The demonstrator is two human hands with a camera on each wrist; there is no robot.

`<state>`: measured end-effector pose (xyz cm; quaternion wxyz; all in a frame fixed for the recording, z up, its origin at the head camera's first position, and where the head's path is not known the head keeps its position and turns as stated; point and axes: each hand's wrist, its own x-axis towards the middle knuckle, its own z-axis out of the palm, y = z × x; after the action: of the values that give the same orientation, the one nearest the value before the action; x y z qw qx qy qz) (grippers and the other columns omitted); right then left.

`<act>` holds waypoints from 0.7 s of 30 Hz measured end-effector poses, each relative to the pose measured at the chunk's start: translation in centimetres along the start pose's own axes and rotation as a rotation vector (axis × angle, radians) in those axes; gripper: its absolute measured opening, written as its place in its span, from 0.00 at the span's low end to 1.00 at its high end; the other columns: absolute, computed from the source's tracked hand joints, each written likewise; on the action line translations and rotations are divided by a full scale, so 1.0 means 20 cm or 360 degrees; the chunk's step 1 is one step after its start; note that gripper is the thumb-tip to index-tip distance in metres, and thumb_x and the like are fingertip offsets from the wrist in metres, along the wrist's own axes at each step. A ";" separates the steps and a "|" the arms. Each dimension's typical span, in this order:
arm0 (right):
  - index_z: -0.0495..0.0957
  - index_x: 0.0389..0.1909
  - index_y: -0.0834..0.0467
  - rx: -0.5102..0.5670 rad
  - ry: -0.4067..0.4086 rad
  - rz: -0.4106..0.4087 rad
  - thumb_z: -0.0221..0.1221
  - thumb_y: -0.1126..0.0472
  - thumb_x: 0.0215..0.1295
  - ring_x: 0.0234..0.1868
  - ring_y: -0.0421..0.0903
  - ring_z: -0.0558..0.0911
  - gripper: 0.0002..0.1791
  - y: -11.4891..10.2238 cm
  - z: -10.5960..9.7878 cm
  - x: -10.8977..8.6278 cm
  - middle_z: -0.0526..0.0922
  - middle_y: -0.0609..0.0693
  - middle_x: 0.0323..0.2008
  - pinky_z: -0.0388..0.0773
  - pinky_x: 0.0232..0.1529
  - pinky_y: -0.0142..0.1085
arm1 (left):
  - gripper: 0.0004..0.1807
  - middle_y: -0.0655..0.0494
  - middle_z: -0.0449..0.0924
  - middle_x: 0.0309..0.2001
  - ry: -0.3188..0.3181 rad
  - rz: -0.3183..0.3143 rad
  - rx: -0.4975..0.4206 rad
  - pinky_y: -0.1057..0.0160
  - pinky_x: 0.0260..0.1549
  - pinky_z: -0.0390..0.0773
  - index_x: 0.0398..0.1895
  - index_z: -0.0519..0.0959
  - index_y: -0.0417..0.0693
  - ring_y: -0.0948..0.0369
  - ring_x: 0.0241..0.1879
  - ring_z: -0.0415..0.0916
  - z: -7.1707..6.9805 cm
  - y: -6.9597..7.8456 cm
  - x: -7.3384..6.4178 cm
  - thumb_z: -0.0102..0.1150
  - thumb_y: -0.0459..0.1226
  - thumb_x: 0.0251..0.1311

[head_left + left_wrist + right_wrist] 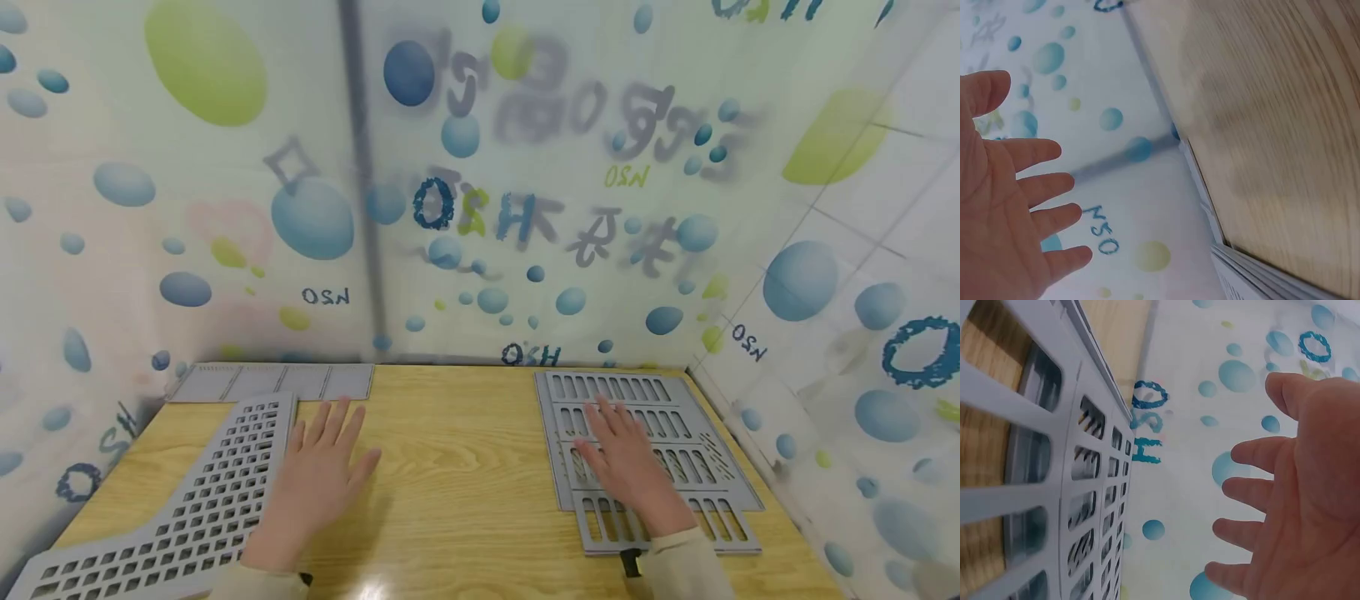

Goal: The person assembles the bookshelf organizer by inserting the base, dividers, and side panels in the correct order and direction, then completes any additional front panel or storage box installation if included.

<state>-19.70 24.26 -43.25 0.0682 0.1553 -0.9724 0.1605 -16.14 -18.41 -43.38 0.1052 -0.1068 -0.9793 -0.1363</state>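
Note:
My left hand point(318, 475) is held over the wooden table with fingers straight and thumb spread, holding nothing. Beside it, on the left, lies a bent grey plastic panel point(197, 493) full of small square holes; the forearm overlaps its right edge in the head view. My right hand point(632, 468) hovers palm down over a grey slotted panel point(654, 407), fingers extended and nothing in them. Beneath that panel, a wider grey panel point(738, 487) sticks out at the sides. The left wrist view shows the bare left palm point(997, 225); the right wrist view shows the right palm point(1316, 506).
At the back left edge lies a flat grey strip point(258, 384) marked into several sections. The wooden tabletop point(457, 483) stretches between the panels. Curtains point(480, 275) printed with blue and green dots hang behind and on both sides, close to the table's edges.

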 end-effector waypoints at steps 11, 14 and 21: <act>0.57 0.77 0.71 0.0066 0.0049 0.0063 0.56 0.53 0.79 0.75 0.74 0.58 0.37 0.10 -0.05 -0.01 0.57 0.73 0.76 0.62 0.68 0.67 | 0.35 0.38 0.61 0.77 0.0108 0.0275 -0.0025 0.32 0.70 0.59 0.76 0.67 0.40 0.37 0.76 0.56 0.05 0.25 0.03 0.56 0.51 0.74; 0.60 0.75 0.73 0.0046 0.0011 0.0122 0.58 0.53 0.77 0.72 0.75 0.61 0.37 0.14 -0.08 -0.02 0.58 0.75 0.75 0.64 0.66 0.68 | 0.35 0.40 0.61 0.77 0.0098 0.0331 -0.0006 0.34 0.71 0.59 0.76 0.68 0.41 0.39 0.76 0.57 0.06 0.32 0.05 0.53 0.53 0.75; 0.69 0.69 0.73 -0.0078 -0.0084 0.0304 0.62 0.54 0.73 0.67 0.77 0.66 0.33 0.23 -0.13 -0.04 0.67 0.77 0.69 0.67 0.62 0.69 | 0.36 0.42 0.60 0.78 0.0011 0.0427 0.0038 0.35 0.71 0.59 0.76 0.68 0.44 0.41 0.77 0.57 0.10 0.45 0.06 0.52 0.56 0.75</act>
<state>-20.29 29.52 -42.37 0.0306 0.0643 -0.9878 0.1381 -15.54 -9.15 -42.69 0.1272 -0.2352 -0.9574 -0.1096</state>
